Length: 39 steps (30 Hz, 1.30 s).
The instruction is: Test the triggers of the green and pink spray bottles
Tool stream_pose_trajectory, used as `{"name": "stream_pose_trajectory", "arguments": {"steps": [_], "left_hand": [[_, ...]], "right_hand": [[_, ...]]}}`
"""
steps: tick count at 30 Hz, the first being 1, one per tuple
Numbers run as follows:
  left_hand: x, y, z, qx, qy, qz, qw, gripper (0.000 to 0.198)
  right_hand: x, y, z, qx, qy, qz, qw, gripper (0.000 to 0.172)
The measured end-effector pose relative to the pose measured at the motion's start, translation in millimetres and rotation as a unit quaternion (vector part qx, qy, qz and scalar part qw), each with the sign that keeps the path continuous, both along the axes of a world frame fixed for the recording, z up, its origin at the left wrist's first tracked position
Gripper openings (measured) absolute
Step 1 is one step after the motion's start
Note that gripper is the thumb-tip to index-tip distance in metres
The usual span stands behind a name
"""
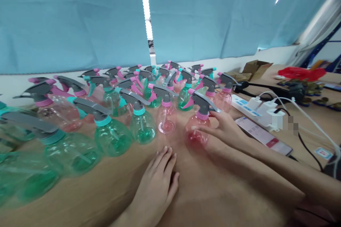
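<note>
A pink spray bottle (197, 139) with a grey and pink trigger head stands upright on the table. My right hand (226, 127) is closed around its right side, thumb across the front and the other fingers partly hidden behind. Palm down, my left hand (158, 179) rests on the tabletop with its fingers stretched out and nothing in it. Just beyond those fingertips are another pink spray bottle (167, 118) and a green spray bottle (144, 127).
Several more pink and green spray bottles (113, 138) crowd the table to the left and back. On the right lie a phone (263, 136), a white power strip (246, 108) with plugs and cables, and a black headset (266, 87). An opened cardboard box (254, 71) sits behind.
</note>
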<state>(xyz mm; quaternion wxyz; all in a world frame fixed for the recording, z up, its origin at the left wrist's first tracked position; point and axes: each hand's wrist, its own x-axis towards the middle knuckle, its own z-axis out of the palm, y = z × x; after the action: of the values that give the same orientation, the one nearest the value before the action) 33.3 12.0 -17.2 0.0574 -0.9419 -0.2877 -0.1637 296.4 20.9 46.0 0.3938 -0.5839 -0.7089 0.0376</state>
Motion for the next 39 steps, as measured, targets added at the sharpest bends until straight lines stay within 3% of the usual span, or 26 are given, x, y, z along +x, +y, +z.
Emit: {"name": "stream_pose_trajectory", "arguments": {"steps": [4,13,20,24,30,34,39], "left_hand": [[-1,3,-2.9,0.007,-0.006,-0.003,1.0,0.039],[-4,5,-7.1,0.041,-0.02,-0.011,0.999,0.038],[-6,8,-12.2,0.069,-0.024,-0.012,0.997,0.038],[-5,10,-14.3,0.067,-0.034,-0.019,0.997,0.039],[-7,11,-12.7,0.061,-0.042,-0.023,0.997,0.04],[-8,12,-13.7,0.085,-0.028,-0.02,0.996,0.041],[-9,15,-15.7,0.093,-0.029,-0.02,0.995,0.041]], "right_hand": [[6,20,4.2,-0.032,-0.008,-0.036,0.999,0.041],[-4,55,13.5,-0.016,0.008,-0.055,0.998,0.039],[-7,71,6.9,0.004,0.029,-0.069,0.997,0.033],[-9,76,5.2,0.008,0.036,-0.085,0.996,0.04],[-11,72,8.0,0.002,0.02,-0.068,0.998,0.047],[-4,54,7.4,0.008,0.023,-0.06,0.998,0.057],[27,22,8.3,0.012,0.036,-0.076,0.996,0.032]]}}
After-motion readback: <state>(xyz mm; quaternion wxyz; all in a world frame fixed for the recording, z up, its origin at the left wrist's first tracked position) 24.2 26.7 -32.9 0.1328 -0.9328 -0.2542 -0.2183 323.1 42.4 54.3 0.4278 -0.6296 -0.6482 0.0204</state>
